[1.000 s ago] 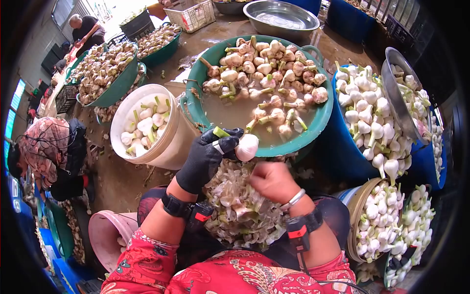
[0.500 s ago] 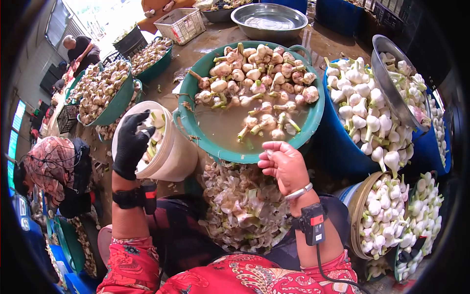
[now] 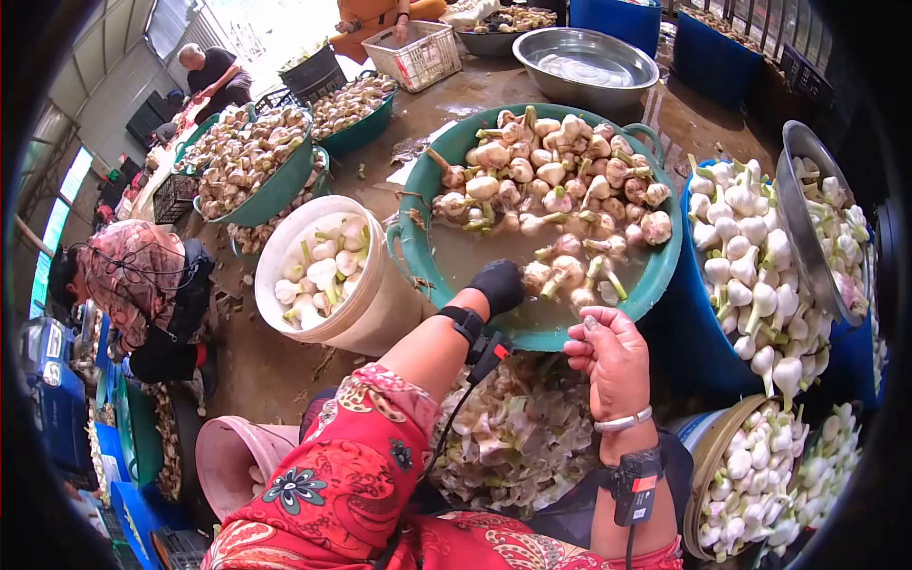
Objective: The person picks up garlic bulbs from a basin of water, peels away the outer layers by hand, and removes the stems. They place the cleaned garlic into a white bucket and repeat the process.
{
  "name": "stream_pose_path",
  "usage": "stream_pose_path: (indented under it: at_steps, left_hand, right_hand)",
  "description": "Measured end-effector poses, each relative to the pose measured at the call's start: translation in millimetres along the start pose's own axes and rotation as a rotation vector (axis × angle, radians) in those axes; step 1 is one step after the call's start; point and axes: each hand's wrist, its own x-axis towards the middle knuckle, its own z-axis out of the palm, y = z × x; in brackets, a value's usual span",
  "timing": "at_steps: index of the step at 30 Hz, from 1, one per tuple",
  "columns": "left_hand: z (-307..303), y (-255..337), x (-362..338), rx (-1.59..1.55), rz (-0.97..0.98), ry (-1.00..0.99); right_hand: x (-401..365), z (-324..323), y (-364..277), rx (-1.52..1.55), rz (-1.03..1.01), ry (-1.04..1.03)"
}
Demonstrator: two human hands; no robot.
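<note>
A green tub [image 3: 415, 195] holds murky water and unpeeled garlic bulbs [image 3: 560, 166]. My left hand [image 3: 498, 288], in a black glove, reaches over the tub's near left side, its fingertips against a garlic bulb [image 3: 537, 276]; its fingers are bent and partly hidden. My bare right hand [image 3: 611, 356] is at the tub's near rim, fingers curled with the thumb against them; what they hold, if anything, is too small to name. Left of the tub stands a white bucket [image 3: 380, 302] with peeled garlic [image 3: 328, 271].
Garlic skins [image 3: 513, 437] lie below the tub. A blue barrel [image 3: 693, 285] of peeled garlic and a tan-rimmed bucket [image 3: 708, 475] stand on the right. Behind are a metal basin [image 3: 586, 90] and a white crate [image 3: 418, 57]. A person in patterned clothing [image 3: 133, 275] bends at the left.
My left hand has moved from above the white bucket rightward to the garlic in the tub. The view has shifted, and more peeled garlic shows in the bucket.
</note>
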Motion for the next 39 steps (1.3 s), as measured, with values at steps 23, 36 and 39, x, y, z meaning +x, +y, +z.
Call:
stream_pose_path:
  at_steps: [23, 36, 39]
  left_hand:
    - [-60, 22, -158, -1.524, 0.016, -0.033]
    - [-66, 37, -165, -1.511, 0.048, -0.064]
    - [-63, 42, -164, -1.489, 0.012, -0.019]
  right_hand:
    - [-8, 38, 45, 0.034, -0.213, -0.328]
    - [-11, 33, 54, 0.047, -0.239, -0.283]
    - [-12, 35, 51, -0.034, -0.272, -0.273]
